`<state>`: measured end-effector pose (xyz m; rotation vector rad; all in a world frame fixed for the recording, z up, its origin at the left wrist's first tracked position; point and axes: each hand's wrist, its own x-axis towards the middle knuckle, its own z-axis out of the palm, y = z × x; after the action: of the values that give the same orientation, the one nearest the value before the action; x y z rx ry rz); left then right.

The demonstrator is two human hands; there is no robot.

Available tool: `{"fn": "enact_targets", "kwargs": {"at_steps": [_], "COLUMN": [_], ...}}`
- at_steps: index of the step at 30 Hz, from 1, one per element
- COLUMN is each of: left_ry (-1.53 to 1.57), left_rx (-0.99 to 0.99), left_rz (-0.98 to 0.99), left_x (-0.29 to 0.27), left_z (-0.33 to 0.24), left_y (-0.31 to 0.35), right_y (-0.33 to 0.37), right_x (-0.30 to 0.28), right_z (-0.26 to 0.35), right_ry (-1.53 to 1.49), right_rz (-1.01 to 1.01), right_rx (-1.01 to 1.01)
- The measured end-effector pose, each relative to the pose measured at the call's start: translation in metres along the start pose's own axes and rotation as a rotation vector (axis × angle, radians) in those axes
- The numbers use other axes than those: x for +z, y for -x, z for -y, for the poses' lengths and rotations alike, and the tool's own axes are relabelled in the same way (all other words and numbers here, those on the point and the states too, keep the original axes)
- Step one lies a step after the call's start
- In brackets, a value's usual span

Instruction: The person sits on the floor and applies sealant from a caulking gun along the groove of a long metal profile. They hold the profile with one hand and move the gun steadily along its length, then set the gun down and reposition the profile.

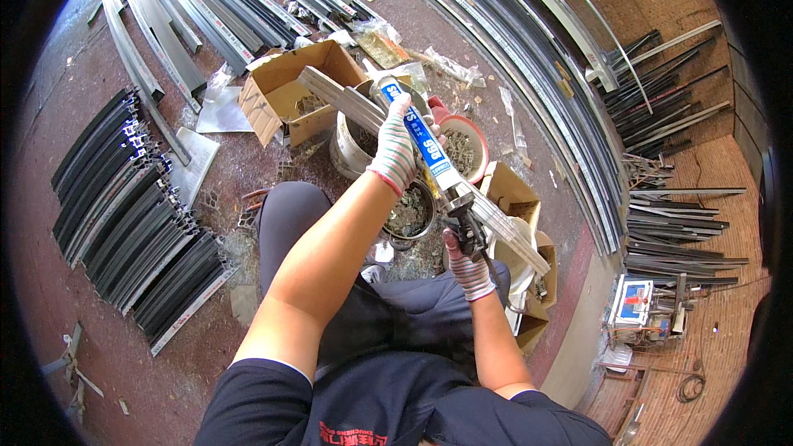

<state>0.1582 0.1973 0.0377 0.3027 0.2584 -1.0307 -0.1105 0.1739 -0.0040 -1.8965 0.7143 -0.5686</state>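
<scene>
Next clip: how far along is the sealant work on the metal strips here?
Done: hard to judge; no sealed strip can be told apart. In hand: the left hand grips the blue-and-white sealant tube, the right hand holds the caulking gun handle, with a pale metal strip lying across beneath the tube. Left, probably: the dark strips stacked on the floor, which look untouched.

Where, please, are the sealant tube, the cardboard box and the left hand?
sealant tube (427, 147), head view, blue label.
cardboard box (291, 92), head view, inner wall.
left hand (396, 149), head view, back of glove.
</scene>
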Motion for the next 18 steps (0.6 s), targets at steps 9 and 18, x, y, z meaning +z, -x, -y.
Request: {"fn": "enact_targets", "kwargs": {"at_steps": [9, 18], "left_ry": [0.056, 0.067], "left_rx": [0.001, 0.201], "left_rz": [0.191, 0.264], "left_x": [0.009, 0.003], "left_z": [-0.015, -0.047], "left_y": [0.005, 0.001], "right_y": [0.013, 0.062], "right_x": [0.0, 0.016], "right_z": [-0.013, -0.013], "right_ry": [0.089, -0.573], "right_rz": [-0.073, -0.03], "right_rx": [0.096, 0.282]}}
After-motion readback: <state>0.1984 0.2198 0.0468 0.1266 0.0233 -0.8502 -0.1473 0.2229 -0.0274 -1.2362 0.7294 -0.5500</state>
